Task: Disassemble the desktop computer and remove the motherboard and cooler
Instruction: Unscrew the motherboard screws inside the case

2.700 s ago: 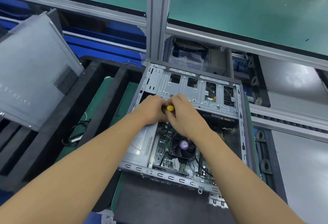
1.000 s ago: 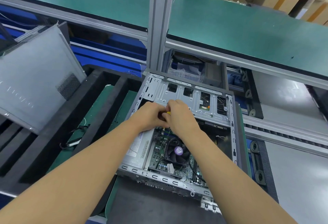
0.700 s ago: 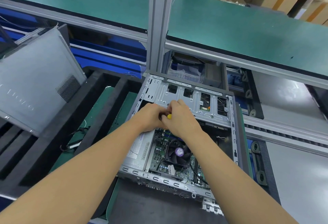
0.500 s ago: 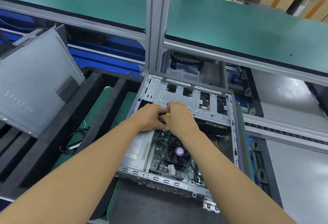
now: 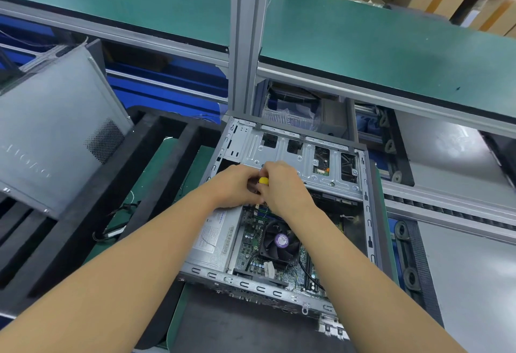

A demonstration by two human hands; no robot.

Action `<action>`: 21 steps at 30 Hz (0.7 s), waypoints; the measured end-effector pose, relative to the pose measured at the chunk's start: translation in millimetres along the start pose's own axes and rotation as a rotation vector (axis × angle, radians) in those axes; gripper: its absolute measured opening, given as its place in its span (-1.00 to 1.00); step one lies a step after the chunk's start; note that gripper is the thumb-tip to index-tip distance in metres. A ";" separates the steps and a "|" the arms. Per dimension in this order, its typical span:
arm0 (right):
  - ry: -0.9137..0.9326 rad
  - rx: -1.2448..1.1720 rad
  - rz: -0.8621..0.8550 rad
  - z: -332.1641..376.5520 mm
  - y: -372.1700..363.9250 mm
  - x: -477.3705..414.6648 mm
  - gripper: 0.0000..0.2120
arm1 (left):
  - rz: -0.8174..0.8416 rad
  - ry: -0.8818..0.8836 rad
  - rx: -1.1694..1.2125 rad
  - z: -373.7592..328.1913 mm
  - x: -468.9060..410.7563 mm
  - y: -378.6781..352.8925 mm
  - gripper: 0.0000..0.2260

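An open desktop computer case (image 5: 365, 213) lies on its side in front of me. Inside it sit the green motherboard (image 5: 250, 243) and a black cooler fan (image 5: 280, 241) with a purple centre sticker. Both my hands meet over the top edge of the motherboard, just below the silver drive cage (image 5: 301, 157). My right hand (image 5: 284, 188) is closed around a yellow-handled screwdriver (image 5: 263, 180), of which only the yellow end shows. My left hand (image 5: 237, 186) is curled against the same tool; its fingertips and the tool's tip are hidden.
A grey power supply (image 5: 215, 241) with a label fills the case's left side. A removed grey side panel (image 5: 55, 140) leans at the left over black foam racks (image 5: 92, 199). A vertical aluminium post (image 5: 245, 37) and green shelf (image 5: 377, 45) stand behind the case. Cardboard boxes are stacked at the far right.
The hands stay together at the same spot on the case, with small shifts of the fingers around the yellow handle. My head view has drifted slightly.
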State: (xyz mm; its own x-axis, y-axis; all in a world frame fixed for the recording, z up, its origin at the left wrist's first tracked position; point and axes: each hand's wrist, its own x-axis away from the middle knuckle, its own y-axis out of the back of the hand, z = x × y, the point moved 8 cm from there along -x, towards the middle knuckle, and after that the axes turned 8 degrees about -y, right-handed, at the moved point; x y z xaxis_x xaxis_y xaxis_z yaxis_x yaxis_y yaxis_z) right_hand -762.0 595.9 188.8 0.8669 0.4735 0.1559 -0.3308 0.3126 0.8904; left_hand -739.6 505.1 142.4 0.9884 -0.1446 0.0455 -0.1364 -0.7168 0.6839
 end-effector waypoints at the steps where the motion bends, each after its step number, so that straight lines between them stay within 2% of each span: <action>1: 0.014 0.004 0.012 0.6 0.1 0.3 -0.84 | -0.015 -0.002 0.011 0.7 -0.1 2.1 -0.86; 5: 0.006 -0.057 0.040 -1.1 0.6 3.0 -0.82 | -0.075 0.017 -0.033 1.3 -1.6 3.8 -0.82; 8: -0.039 -0.061 0.026 -4.4 0.5 2.7 -0.72 | -0.084 0.040 -0.059 2.0 -2.9 0.6 -0.83; 13: 0.019 -0.002 0.047 1.2 0.9 1.0 -0.84 | -0.015 0.004 -0.025 1.4 -1.1 -0.2 -0.85; 18: 0.028 -0.081 0.082 -0.4 -1.0 2.7 -0.85 | -0.086 0.023 -0.075 3.3 -2.7 2.4 -0.74; 21: -0.020 -0.087 0.020 -4.9 0.6 0.4 -0.76 | -0.086 0.020 -0.067 1.7 -3.2 0.9 -0.81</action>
State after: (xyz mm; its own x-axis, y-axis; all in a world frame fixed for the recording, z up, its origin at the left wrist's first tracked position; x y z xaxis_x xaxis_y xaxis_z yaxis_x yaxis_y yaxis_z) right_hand -763.7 600.3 187.3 0.8669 0.4638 0.1828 -0.3786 0.3741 0.8466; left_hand -743.1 503.7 141.6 0.9975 -0.0704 -0.0008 -0.0473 -0.6784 0.7332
